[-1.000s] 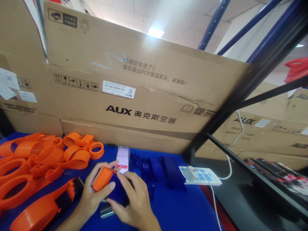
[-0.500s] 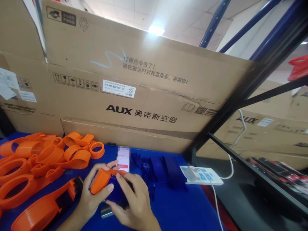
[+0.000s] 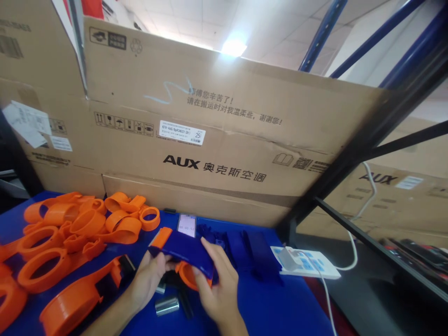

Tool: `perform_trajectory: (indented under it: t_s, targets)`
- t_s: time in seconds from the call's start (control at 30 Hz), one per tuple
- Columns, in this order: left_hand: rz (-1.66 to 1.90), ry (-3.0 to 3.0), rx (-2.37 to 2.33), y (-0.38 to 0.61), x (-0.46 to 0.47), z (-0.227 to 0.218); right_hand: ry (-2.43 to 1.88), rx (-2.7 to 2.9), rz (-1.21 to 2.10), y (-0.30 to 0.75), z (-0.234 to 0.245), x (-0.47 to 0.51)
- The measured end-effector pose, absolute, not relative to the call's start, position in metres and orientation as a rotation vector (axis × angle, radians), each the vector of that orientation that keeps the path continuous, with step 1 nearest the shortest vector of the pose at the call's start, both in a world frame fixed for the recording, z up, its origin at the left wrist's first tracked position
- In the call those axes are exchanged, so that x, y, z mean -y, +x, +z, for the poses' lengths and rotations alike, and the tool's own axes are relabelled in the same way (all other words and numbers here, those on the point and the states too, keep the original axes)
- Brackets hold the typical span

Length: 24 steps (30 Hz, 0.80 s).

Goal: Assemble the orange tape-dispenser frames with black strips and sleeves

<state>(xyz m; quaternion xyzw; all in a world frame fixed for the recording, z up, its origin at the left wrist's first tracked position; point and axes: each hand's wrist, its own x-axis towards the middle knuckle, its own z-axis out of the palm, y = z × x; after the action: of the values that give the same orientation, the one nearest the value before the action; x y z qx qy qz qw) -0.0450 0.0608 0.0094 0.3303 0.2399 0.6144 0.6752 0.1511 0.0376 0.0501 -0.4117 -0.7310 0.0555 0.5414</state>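
Both hands hold an orange and blue packing-tape dispenser (image 3: 191, 252) above the blue table. Its long blue face is turned up; a toothed orange end (image 3: 162, 237) points left, and part of an orange ring shows underneath. My left hand (image 3: 149, 275) pinches the left end from below, its fingertips partly hidden. Around the right end, my right hand (image 3: 222, 280) is closed with the thumb in front and fingers behind. Beneath lie a ridged silver metal piece (image 3: 167, 306) and a black strip (image 3: 185, 301). Another orange tape dispenser (image 3: 72, 303) rests left of my left forearm.
Orange dispenser frames (image 3: 87, 224) are heaped at the left. Behind my hands lie a phone (image 3: 186, 227) showing a timer and several dark blue plastic parts (image 3: 241, 249). A white power strip (image 3: 315, 266) with cables sits right. A large cardboard box (image 3: 217, 140) stands behind the table.
The dispenser has been turned, so its blue face is now up and the orange end points left. My right hand has shifted to its right end. The view has swung slightly left.
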Motion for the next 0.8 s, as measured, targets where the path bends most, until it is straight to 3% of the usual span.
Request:
perform_trajectory:
  t_s: [0.27,0.57,0.8]
  targets:
    - [1.153,1.054,-0.484,-0.027,-0.045,0.010,-1.106,1.421,0.634,0.140,0.049,-0.042]
    - [1.138,0.886,-0.956,-0.060,0.013,0.000,-0.807,1.965,0.518,0.147,0.057,-0.028]
    - [0.799,1.512,-1.579,-0.198,0.049,0.010,-0.757,1.856,0.530,0.158,0.055,-0.034]
